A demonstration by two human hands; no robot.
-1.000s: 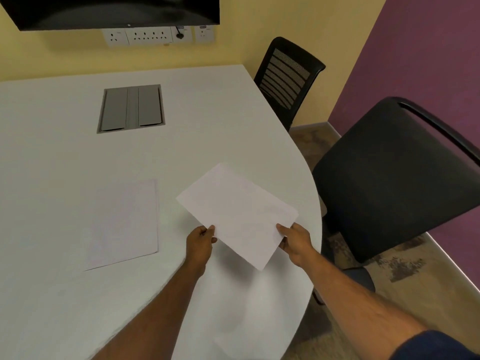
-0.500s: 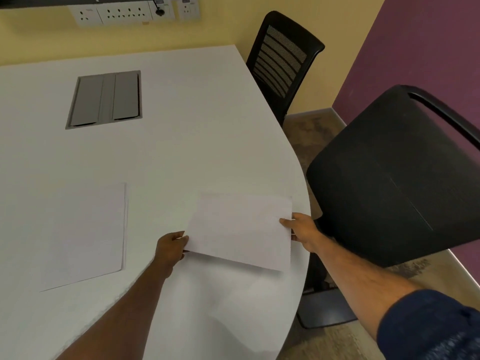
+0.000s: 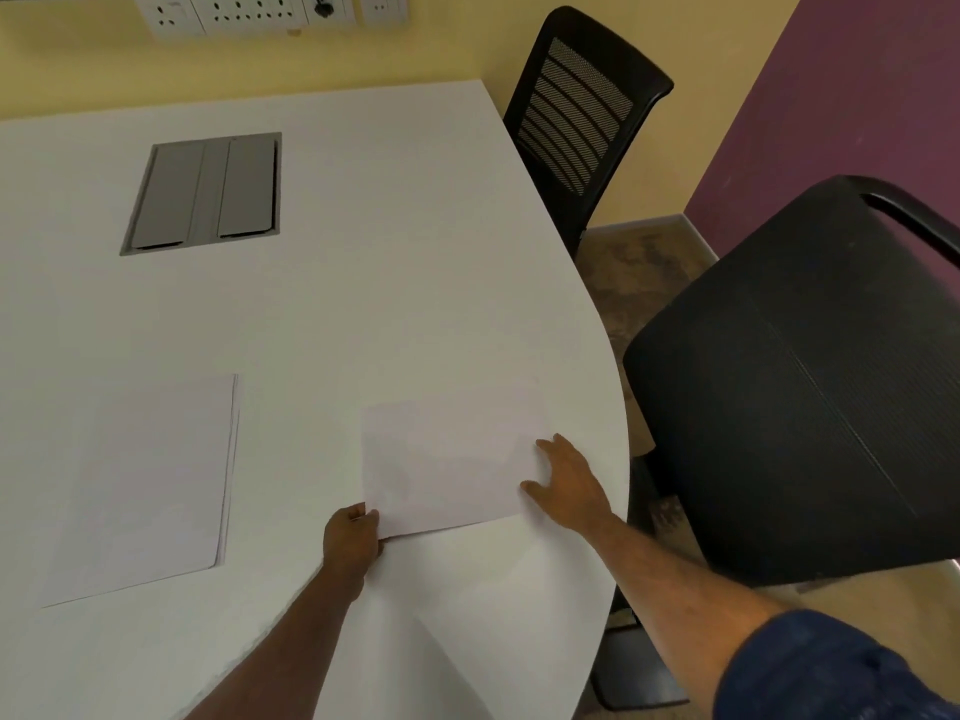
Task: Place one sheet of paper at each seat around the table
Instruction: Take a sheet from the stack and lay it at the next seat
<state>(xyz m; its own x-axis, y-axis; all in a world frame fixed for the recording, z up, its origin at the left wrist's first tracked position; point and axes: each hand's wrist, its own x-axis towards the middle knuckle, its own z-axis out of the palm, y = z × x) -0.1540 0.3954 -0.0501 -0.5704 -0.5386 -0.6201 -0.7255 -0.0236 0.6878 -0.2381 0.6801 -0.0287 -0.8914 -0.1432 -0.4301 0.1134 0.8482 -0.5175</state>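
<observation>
Fingers (image 3: 363,516) of the left hand (image 3: 352,537) pinch the near-left corner of the plain white paper sheet (image 3: 447,459). It lies flat on the rounded white table (image 3: 363,314), long axis running hand to hand. The right hand (image 3: 569,485) rests spread and straight-fingered on its right edge, beside the black fabric chair (image 3: 805,407). Letting go likely comes next.

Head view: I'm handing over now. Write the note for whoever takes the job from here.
Left hand pinches the near corner of the sheet; right hand rests flat on its right edge.
Sheet lies on the table by the near chair. Spare paper lies to the left.
Done: this seat, once released.
Left: far chair, any seats out of view.
</observation>
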